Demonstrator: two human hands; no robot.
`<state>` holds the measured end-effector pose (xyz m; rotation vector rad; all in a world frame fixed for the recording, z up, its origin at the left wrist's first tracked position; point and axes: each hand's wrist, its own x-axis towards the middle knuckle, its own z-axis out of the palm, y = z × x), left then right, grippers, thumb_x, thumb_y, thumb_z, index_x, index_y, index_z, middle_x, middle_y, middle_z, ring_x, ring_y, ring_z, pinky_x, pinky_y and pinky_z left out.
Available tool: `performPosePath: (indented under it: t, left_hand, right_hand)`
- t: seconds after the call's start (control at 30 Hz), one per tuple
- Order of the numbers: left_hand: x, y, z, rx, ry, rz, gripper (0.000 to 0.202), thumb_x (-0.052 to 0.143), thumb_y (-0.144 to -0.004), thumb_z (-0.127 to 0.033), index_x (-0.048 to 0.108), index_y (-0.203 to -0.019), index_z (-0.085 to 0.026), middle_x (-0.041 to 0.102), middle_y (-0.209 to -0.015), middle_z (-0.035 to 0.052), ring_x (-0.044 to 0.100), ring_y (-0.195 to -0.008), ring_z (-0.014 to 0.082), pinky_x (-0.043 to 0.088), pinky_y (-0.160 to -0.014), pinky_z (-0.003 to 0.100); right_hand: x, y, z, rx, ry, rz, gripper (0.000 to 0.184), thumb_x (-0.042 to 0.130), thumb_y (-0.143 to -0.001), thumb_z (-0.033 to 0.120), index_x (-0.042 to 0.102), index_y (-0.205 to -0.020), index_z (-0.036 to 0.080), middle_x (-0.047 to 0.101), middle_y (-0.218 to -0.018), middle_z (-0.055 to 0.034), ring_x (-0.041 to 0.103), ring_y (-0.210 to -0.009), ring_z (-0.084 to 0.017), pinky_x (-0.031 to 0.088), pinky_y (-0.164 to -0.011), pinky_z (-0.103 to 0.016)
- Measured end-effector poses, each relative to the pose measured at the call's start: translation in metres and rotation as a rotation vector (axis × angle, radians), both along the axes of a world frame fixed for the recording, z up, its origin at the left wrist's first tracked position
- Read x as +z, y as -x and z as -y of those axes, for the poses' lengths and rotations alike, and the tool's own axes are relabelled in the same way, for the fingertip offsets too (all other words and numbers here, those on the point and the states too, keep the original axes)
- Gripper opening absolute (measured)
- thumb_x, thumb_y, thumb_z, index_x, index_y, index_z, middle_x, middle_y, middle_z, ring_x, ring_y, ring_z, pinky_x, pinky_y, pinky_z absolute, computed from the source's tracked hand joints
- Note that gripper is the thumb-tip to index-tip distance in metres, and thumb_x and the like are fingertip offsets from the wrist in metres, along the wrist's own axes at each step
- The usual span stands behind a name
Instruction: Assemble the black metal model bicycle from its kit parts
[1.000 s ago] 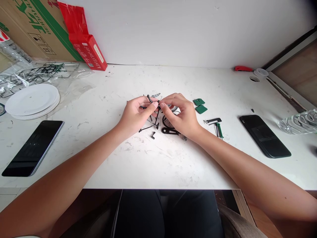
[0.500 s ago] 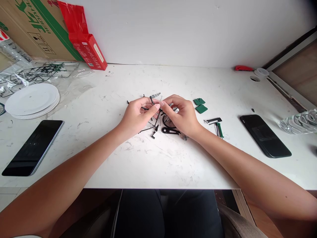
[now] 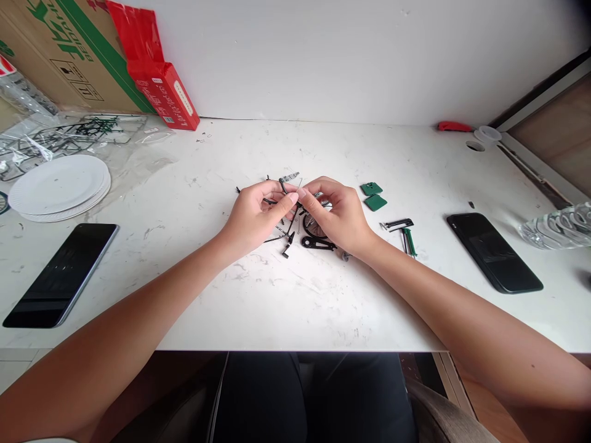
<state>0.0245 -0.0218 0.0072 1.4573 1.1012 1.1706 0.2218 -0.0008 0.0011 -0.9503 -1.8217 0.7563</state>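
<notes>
In the head view, the left hand (image 3: pixel 261 212) pinches the black frame (image 3: pixel 294 220), which extends below its fingertips. The right hand (image 3: pixel 341 212) curls in beside them, its hold impossible to tell; a wheel (image 3: pixel 308 229) shows just below its fingers.

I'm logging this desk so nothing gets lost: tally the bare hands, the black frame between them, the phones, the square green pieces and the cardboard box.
Bare hands: 2 (left hand, right hand)
Black frame: 1
Phones: 2 (left phone, right phone)
Square green pieces: 2 (far piece, near piece)
Cardboard box: 1
Total: 8
</notes>
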Motion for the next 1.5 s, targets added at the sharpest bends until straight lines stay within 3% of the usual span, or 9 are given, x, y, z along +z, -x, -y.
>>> performPosePath:
  t: [0.47,0.87,1.5]
  left_hand:
    - [0.0024,-0.0005,0.0017,-0.01,-0.032,-0.001,0.024,0.078,-0.099,-0.036,0.08,-0.113,-0.017,0.079,-0.095,0.006,0.077,-0.086,0.018,0.064,-0.085,0.031]
    - [-0.0018,0.0002,-0.0005,-0.021,-0.02,-0.008,0.024,0.077,-0.1,-0.036,0.081,-0.114,-0.016,0.08,-0.101,0.0079,0.076,-0.09,0.0194,0.064,-0.087,0.033]
    - [0.0012,-0.0003,0.0018,-0.017,0.0,-0.051,0.021,0.075,-0.101,-0.033,0.08,-0.114,-0.016,0.078,-0.095,0.0057,0.077,-0.085,0.0176,0.064,-0.084,0.031]
  right_hand:
    - [-0.0017,-0.0017,0.0001,0.071,-0.003,-0.097,0.031,0.073,-0.104,0.052,0.075,-0.094,0.023,0.075,-0.099,-0.0062,0.071,-0.095,-0.022,0.056,-0.084,-0.04]
    - [-0.0021,0.0008,0.0005,0.015,0.013,-0.027,0.021,0.068,-0.104,0.039,0.071,-0.091,0.022,0.074,-0.094,-0.0054,0.068,-0.088,-0.02,0.054,-0.075,-0.036]
    - [-0.0045,0.0016,0.0018,0.035,0.101,0.033,0.024,0.06,-0.108,0.044,0.062,-0.095,0.023,0.071,-0.094,-0.0042,0.062,-0.081,-0.017,0.053,-0.073,-0.036]
